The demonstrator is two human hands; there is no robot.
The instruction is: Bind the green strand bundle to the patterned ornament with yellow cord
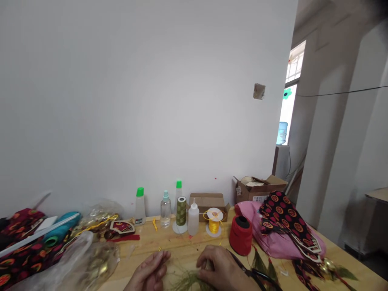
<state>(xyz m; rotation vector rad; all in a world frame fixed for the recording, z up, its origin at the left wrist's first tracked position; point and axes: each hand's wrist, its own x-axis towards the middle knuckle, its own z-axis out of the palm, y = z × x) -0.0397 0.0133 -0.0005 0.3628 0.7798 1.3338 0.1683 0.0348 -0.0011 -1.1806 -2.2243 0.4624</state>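
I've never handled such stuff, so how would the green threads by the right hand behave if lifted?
The green threads would probably droop when lifted: the strands look fine and loosely splayed. They're likely light, being so thin, and may tangle where they cross.

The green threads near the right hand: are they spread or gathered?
Spread: the visible green threads fan out loosely beside the right hand; any part under it is hidden.

Soft light, overexposed window (290,110)

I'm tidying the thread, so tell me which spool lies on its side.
The teal spool at far left; the olive spool, yellow spool and red spool all stand upright.
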